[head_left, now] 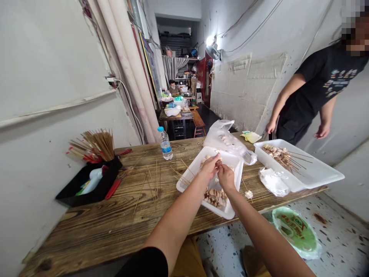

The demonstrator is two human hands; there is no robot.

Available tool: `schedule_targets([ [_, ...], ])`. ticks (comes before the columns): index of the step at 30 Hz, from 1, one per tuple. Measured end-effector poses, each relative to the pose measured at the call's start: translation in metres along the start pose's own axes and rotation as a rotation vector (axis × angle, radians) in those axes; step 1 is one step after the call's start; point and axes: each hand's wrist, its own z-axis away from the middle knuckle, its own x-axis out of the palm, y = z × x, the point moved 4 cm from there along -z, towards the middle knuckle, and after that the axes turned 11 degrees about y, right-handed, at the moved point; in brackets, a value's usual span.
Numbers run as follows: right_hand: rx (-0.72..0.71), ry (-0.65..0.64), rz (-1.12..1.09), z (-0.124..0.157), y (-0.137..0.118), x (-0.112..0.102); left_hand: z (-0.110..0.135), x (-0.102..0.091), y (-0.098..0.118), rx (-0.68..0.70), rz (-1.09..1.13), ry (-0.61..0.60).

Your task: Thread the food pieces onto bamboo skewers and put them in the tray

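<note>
Both my hands meet above a white plastic tray point(238, 175) on the wooden table. My left hand point(211, 166) is closed, its fingertips pinched together. My right hand point(226, 176) is also closed, its thumb and fingers against the left fingertips. Whatever they pinch is small and mostly covered by the fingers. Below them, skewered pale brown pieces of food point(215, 197) lie in the near end of the tray. More pale pieces show partly behind my left hand. Several thin bamboo skewers point(184, 177) stick out over the tray's left rim.
Left stand a black box point(83, 192) with bundled skewers point(99, 144) and a water bottle point(166, 146); loose skewers point(150, 184) lie nearby. A plastic bag point(226, 140), a second tray point(311, 175) and a clear packet point(273, 181) are rightward. A person point(314, 82) stands beyond; a lined bin point(296, 232) is below.
</note>
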Motion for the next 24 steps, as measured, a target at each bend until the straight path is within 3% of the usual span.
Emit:
schedule_targets([
  [6,0.003,0.018,0.066,-0.001,0.003,-0.001,0.000,-0.004,-0.003,0.037,-0.084,0.078],
  [24,0.055,-0.045,0.015,0.000,0.001,0.000,0.012,0.000,0.001,-0.018,-0.045,0.069],
])
